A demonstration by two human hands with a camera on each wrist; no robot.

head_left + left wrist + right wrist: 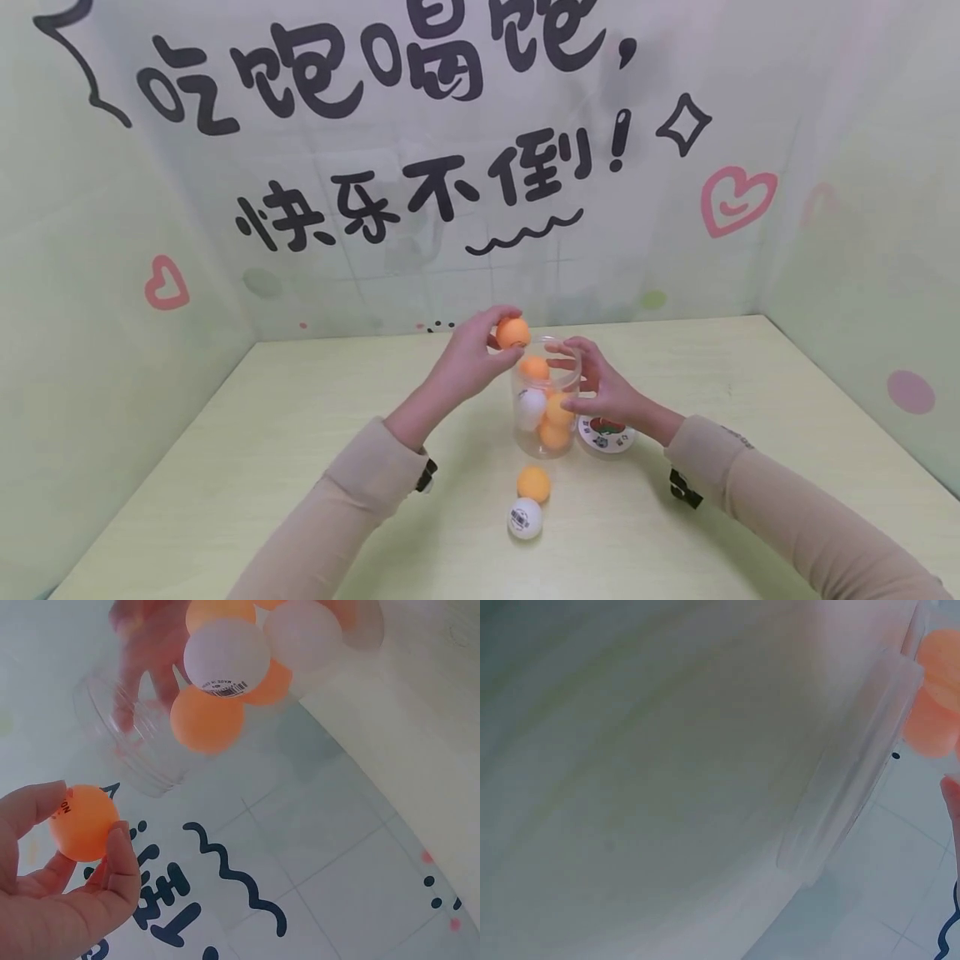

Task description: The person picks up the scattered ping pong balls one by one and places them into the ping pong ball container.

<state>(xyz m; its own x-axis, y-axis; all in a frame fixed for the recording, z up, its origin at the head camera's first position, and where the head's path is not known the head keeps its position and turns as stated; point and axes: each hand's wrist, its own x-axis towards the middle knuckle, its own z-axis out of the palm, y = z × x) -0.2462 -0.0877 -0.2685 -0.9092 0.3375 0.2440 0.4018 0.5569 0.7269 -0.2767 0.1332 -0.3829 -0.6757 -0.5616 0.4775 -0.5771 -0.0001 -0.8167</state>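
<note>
In the head view, my left hand pinches an orange ping-pong ball between fingertips and thumb, level with the mouth of a clear plastic jar. The left wrist view shows this ball just outside the jar's ringed rim. My right hand grips the jar's right side, its fingers spread around the upper wall. Inside the upright jar lie several orange balls and white balls; black print shows on one white ball.
A loose orange ball and a white ball with a printed mark lie on the pale table in front of the jar. Flat beside the jar's base is a round white lid with a picture. Printed fabric walls enclose the table.
</note>
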